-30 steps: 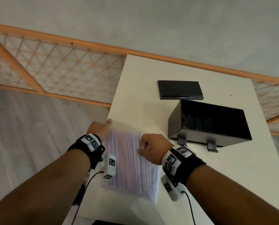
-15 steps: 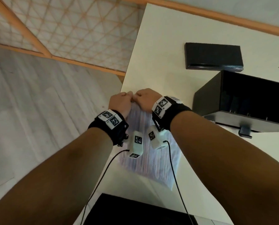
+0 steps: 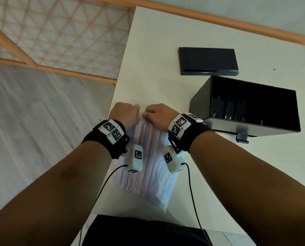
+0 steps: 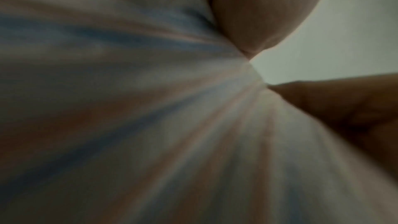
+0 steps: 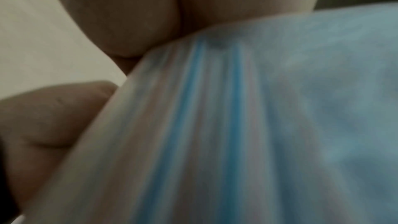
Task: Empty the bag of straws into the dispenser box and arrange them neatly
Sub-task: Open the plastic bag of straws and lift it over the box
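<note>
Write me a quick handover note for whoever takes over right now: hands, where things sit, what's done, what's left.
Left hand and right hand: both pinch the far edge of the bag of straws, knuckles nearly touching, as if to tear it.
The bag lies on the white table, near its left edge; whether it is torn yet cannot be told.
Dispenser box: open, right of the bag, no straws inside. Its black lid lies flat behind it.
Done: bag gripped.
Left: open the bag, empty the straws into the box, tidy them.
</note>
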Demonstrator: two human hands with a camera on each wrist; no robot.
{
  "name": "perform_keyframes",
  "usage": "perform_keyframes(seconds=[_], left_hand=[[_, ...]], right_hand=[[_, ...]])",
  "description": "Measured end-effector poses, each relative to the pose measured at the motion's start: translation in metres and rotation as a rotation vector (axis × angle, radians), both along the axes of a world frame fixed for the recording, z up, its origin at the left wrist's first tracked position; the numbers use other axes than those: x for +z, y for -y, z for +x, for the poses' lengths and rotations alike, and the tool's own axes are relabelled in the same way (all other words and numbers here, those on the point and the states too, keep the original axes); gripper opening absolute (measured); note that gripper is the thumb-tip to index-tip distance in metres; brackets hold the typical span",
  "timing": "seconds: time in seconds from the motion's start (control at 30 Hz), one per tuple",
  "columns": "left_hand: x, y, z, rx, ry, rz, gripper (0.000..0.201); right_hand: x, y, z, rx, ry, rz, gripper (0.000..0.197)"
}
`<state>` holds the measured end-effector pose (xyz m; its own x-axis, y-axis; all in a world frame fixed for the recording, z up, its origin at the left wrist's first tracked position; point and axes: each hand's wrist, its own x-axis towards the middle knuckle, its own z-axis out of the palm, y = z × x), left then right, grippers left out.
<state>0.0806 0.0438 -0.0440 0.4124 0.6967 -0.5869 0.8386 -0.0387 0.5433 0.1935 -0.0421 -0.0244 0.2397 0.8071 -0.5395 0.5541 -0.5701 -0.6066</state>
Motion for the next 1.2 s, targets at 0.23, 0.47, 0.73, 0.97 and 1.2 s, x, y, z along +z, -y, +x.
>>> perform_keyframes(seconds=[0.23, 0.47, 0.73, 0.97, 1.2], left_hand=[[0.0, -0.009, -0.008, -0.017, -0.101, 0.163, 0.044], [0.005, 0.003, -0.005, -0.023, -0.061, 0.179, 0.046], [0.024, 0.01, 0.006, 0.042, 0.039, 0.241, 0.056], [0.066, 0.012, 0.021, 0.096, 0.393, 0.328, 0.049], [0.088, 0.024, 0.032, 0.289, 0.694, 0.353, 0.079]], right_hand=[[-0.009, 0.058, 0.014, 0.137, 0.047, -0.032, 0.024], [0.001, 0.105, 0.016, -0.039, 0.038, 0.008, 0.029], [0.032, 0.131, 0.016, -0.374, -0.391, -0.155, 0.023], [0.056, 0.135, 0.03, -0.654, -0.658, -0.233, 0.039], [0.085, 0.105, 0.023, -0.763, -0.82, 0.054, 0.028]])
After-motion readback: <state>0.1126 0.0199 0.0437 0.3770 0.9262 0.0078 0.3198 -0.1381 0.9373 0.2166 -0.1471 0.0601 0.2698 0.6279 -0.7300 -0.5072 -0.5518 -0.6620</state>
